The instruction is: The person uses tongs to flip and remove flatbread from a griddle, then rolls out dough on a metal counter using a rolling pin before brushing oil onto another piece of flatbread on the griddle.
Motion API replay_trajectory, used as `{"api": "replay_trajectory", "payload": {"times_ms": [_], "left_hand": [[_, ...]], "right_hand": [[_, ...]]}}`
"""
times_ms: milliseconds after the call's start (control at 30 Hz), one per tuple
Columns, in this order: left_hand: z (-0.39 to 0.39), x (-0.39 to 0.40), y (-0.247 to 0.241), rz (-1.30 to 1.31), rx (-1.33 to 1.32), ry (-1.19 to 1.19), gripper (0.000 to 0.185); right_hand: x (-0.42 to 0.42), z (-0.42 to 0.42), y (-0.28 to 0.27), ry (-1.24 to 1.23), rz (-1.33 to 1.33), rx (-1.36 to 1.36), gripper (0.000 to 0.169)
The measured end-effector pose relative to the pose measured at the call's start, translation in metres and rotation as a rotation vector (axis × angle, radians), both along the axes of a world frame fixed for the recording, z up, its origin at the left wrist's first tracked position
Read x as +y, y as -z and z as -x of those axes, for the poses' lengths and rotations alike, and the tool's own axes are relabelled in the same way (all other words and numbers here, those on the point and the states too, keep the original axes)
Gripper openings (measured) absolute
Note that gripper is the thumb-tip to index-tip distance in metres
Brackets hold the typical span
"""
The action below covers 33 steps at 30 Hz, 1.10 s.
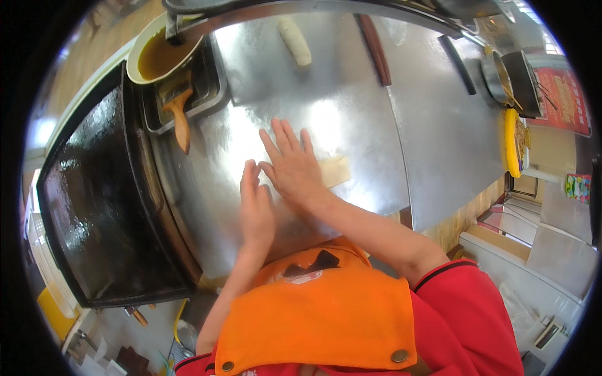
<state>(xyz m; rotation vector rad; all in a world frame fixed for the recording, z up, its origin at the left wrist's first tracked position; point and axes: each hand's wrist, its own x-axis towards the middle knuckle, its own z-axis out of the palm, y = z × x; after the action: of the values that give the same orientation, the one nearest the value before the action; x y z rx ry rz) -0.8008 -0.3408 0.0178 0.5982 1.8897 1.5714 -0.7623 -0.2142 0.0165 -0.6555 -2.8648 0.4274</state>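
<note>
On the steel worktop (357, 122) a flat, pale rectangle of dough (335, 171) lies just beyond my right wrist, partly covered by that hand. My right hand (294, 162) is palm down with its fingers spread over the worktop; what may lie under the palm is hidden. Close to it on the left, my left hand (257, 202) is turned on edge, its fingers extended, and no object shows in it. Whether the hands touch near the thumb is not plain. Farther off, a rolled piece of dough (295, 41) rests on the steel.
A black griddle (106, 197) is at left. Behind it, a wooden-handled brush (178, 115) rests on an oily tray (223, 80) beside a bowl of brown liquid (162, 58). A dark red rolling pin (375, 51), black bar (457, 65), metal bowl (496, 77) and yellow dish (511, 143) stand right.
</note>
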Motion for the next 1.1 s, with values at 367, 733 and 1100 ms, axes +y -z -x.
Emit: {"api": "replay_trajectory", "payload": {"times_ms": [367, 733, 1100], "left_hand": [[-0.017, 0.023, 0.012, 0.254, 0.844, 0.526, 0.073], [-0.019, 0.026, 0.006, 0.396, 0.886, 0.563, 0.072], [-0.020, 0.032, -0.002, 0.422, 0.973, 0.544, 0.065]], "right_hand": [[0.052, -0.045, -0.002, 0.061, 0.023, 0.018, 0.054], [0.083, -0.067, -0.002, -0.005, 0.340, 0.095, 0.056], [0.336, -0.043, 0.021, 0.447, 0.593, 0.293, 0.026]]}}
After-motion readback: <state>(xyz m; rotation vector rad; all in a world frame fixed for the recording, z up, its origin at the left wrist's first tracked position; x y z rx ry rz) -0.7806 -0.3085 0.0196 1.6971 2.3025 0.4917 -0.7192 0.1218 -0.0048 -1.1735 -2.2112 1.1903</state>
